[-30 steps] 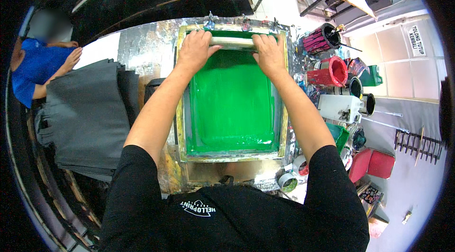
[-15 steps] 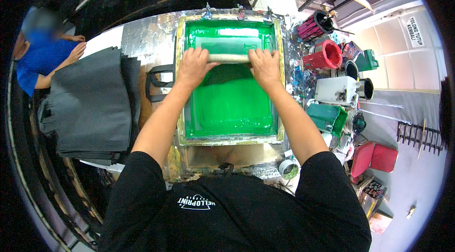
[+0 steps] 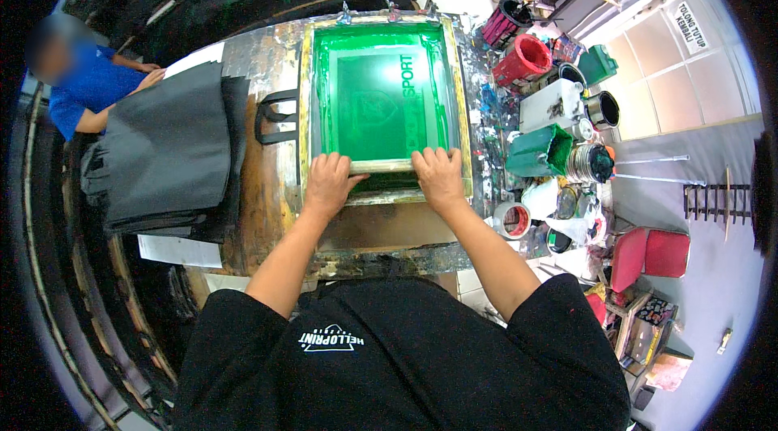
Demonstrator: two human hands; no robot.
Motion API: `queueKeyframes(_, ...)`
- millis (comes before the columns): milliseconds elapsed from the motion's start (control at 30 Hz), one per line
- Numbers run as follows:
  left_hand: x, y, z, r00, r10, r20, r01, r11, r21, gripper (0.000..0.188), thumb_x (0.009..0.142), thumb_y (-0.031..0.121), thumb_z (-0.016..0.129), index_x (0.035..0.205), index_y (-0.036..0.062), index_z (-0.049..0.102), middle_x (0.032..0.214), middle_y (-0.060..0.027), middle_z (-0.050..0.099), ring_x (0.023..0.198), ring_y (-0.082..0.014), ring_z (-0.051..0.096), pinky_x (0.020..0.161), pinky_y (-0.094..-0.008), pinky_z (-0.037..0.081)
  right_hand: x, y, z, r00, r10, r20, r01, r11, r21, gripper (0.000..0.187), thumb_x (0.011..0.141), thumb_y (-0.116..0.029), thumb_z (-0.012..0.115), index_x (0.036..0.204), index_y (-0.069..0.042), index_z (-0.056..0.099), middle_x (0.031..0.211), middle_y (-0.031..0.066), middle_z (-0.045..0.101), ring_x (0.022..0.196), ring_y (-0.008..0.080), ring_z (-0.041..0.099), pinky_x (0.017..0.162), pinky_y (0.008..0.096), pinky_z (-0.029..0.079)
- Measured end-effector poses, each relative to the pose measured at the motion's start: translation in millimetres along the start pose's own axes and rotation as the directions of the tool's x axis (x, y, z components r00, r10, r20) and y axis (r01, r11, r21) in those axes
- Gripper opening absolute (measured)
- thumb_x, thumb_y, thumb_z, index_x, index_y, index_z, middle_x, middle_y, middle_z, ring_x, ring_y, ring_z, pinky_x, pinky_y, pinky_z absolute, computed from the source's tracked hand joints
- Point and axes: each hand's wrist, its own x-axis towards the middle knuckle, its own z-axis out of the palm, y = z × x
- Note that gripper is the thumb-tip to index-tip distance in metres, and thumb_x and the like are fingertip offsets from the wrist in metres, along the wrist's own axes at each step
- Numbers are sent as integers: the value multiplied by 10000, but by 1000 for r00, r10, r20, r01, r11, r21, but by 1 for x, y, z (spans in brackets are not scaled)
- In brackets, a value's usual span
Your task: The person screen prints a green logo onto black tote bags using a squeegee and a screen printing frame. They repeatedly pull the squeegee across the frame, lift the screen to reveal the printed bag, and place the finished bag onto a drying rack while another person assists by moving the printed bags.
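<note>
A squeegee (image 3: pixel 381 166) lies across the near end of a screen printing frame (image 3: pixel 305 107). My left hand (image 3: pixel 328 182) grips its left end and my right hand (image 3: pixel 440 177) its right end, thumbs toward the middle. Green ink coats the mesh (image 3: pixel 356 66), where lettering and an emblem show through. Black straps (image 3: pixel 275 117), probably of a bag, stick out from under the frame's left side. The squeegee's blade is hidden below its handle.
Black fabric bags (image 3: pixel 170 155) are stacked at left, beside a person in blue (image 3: pixel 121 78). Along the right edge stand a red bucket (image 3: pixel 527 58), a green container (image 3: pixel 539 151) and a tape roll (image 3: pixel 512 220). Clamps (image 3: pixel 393 13) hold the frame's far edge.
Both hands have drawn the squeegee from the far part of the screen toward me, to its near end. The lettering and emblem now show in the mesh. The view has shifted slightly.
</note>
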Motion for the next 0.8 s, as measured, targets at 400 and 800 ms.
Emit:
queueKeyframes(400,-37,4,-5,999,-39,33,43,991,-126,605,863,365,840,1303,49,571,1264,-159,578,1174,-387,544,1006,-504,458,-22,-10,-24,998,-38,52,31,992,123,417,905,-208,707,1313,-186,620,1092,62,590,1030,264,582,927,495,408)
queueKeyframes(800,-117,-60,13,900,-423,107,425,905,-3,1152,606,664,926,1472,30,508,1335,-189,528,1253,-397,486,1102,-540,386,-28,-33,-18,997,39,64,-55,964,259,600,830,-156,789,1401,-218,616,1233,46,609,1215,247,557,1075,567,303)
